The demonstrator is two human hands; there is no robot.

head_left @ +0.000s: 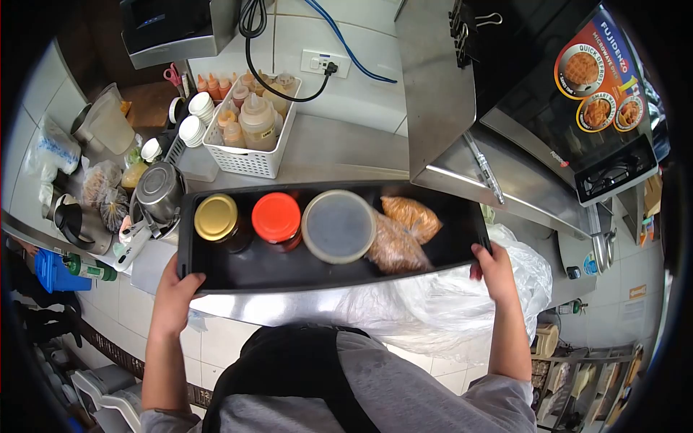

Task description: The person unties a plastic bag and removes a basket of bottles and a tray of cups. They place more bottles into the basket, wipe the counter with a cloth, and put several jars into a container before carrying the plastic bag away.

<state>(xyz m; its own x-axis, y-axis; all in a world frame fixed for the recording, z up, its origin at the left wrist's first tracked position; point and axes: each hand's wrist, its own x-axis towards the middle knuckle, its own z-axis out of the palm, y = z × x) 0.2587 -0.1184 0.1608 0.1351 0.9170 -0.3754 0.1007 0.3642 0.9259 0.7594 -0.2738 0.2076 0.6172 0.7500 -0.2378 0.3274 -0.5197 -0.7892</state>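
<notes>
A long black tray [325, 278] is held level in front of my body, over the metal counter. My left hand [175, 294] grips its left end, thumb over the rim. At the opposite end, my right hand [494, 268] is closed on the edge. Inside stand a jar with a gold lid [216, 217], a jar with a red lid [276, 218] and a round tub with a greyish lid [338, 226]. To their right lie two clear bags, one of orange-brown bits [410, 219] and one of paler brown bits [395, 244].
Behind the tray, a white basket [249, 162] holds squeeze bottles. Stacked white cups [192, 130] and a metal pitcher [160, 189] stand left. Clear plastic sheeting [440, 303] lies under the tray's right side. A metal panel [437, 94] and microwave [563, 94] rise at right.
</notes>
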